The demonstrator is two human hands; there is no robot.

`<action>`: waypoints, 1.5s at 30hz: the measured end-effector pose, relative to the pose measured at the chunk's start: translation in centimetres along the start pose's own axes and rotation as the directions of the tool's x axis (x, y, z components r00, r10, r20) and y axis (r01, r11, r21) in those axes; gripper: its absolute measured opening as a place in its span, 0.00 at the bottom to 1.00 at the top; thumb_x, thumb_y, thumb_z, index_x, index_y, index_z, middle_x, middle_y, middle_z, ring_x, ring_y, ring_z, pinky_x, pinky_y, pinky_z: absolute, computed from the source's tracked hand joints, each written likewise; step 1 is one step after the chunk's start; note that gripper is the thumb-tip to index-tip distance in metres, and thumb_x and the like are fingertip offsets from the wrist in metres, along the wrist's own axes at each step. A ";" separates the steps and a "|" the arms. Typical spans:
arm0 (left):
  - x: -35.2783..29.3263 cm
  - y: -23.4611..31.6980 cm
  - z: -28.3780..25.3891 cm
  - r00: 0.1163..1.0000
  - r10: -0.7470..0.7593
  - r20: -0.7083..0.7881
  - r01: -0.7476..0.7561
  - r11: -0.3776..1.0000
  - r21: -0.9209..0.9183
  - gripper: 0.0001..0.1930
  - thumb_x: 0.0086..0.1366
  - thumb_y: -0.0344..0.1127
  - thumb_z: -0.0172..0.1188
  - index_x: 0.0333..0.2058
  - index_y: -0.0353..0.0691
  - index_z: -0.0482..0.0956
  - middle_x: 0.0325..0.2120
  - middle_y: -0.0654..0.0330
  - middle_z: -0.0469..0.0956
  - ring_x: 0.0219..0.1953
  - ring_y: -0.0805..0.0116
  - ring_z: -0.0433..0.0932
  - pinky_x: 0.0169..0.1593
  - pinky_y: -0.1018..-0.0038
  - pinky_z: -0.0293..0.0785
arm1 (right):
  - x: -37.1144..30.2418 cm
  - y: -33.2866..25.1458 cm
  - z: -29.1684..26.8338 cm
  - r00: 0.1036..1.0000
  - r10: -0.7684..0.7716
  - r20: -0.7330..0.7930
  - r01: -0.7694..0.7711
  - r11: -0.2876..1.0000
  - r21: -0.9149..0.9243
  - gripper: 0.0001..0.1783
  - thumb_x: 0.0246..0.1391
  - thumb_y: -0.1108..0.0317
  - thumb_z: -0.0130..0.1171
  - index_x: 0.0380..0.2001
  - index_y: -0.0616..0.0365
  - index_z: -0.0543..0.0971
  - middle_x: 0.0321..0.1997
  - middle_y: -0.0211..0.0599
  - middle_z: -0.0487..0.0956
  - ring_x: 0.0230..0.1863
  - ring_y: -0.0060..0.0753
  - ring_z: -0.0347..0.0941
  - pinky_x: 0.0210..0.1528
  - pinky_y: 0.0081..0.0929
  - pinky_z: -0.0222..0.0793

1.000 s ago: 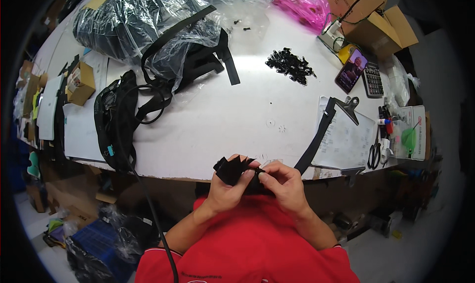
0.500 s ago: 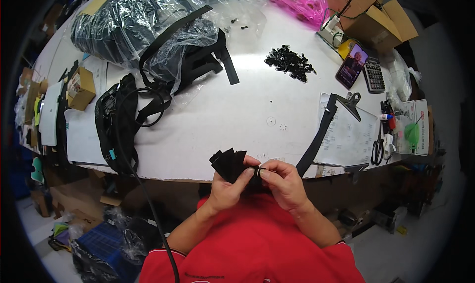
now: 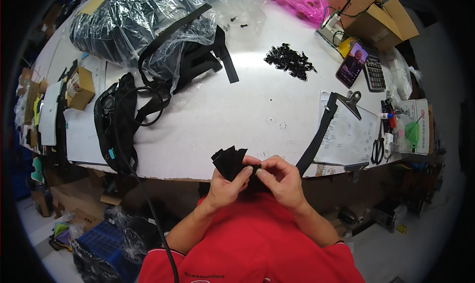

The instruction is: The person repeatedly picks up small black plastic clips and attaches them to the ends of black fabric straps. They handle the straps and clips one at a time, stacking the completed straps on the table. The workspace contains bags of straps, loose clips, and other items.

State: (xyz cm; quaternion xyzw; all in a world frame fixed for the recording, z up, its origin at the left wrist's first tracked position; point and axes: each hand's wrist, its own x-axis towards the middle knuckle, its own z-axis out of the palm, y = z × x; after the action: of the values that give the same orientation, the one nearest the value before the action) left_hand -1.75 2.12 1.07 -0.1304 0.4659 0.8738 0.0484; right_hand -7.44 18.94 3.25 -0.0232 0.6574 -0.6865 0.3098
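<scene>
At the table's near edge, my left hand (image 3: 223, 186) is closed around a fanned, folded bundle of black webbing strap (image 3: 229, 163). My right hand (image 3: 284, 181) meets it, thumb and fingers pinching a small dark part of the strap at the left fingertips; the exact piece there is too small to make out. From beside my right hand a length of black webbing (image 3: 312, 148) runs up over the clipboard papers, with a small buckle-like piece near its top end. Farther back lies a loose pile of small black hardware pieces (image 3: 289, 61).
A clipboard (image 3: 349, 105) with papers, scissors (image 3: 377, 151), a lit phone (image 3: 352, 65) and a calculator (image 3: 374, 73) are on the right. Plastic-wrapped black bags (image 3: 133, 28) fill the back left. A black cable (image 3: 148, 199) passes left of my arm.
My right thumb and fingers have shifted slightly at the pinched piece, and the pale glint there is gone. The bundle in my left hand has tilted a little.
</scene>
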 end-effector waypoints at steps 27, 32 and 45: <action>0.0 -0.3 0.0 0.941 0.326 0.085 -0.337 0.901 0.274 0.03 0.66 0.20 0.56 0.38 0.32 0.75 0.30 0.60 0.77 0.27 0.78 0.75 0.34 0.81 0.74 | 0.8 0.1 -1.5 0.920 -0.366 0.142 0.388 0.901 -0.192 0.06 0.56 0.76 0.64 0.37 0.63 0.80 0.37 0.34 0.77 0.35 0.23 0.71 0.38 0.21 0.68; 0.1 0.2 0.0 0.936 0.333 0.110 -0.351 0.874 0.338 0.02 0.68 0.24 0.57 0.38 0.34 0.74 0.29 0.64 0.74 0.25 0.80 0.72 0.29 0.83 0.69 | 0.8 -1.5 -0.7 0.894 -0.431 0.124 0.449 0.848 -0.281 0.06 0.51 0.73 0.69 0.33 0.59 0.82 0.31 0.31 0.79 0.29 0.21 0.70 0.30 0.20 0.65; 2.0 -0.5 0.0 0.941 -0.266 0.208 0.334 0.821 -0.463 0.16 0.76 0.36 0.47 0.56 0.32 0.67 0.30 0.59 0.76 0.27 0.74 0.72 0.31 0.73 0.71 | 0.3 -1.2 -7.3 0.942 -0.139 -0.306 0.058 0.964 -0.259 0.12 0.54 0.70 0.67 0.41 0.61 0.80 0.31 0.27 0.80 0.29 0.19 0.73 0.31 0.19 0.66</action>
State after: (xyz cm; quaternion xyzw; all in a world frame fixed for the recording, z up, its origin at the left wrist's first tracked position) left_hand -3.61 2.31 0.12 -0.1516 0.1974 0.9513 0.1820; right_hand -11.31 25.20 3.30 0.0175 0.7771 -0.6089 0.1581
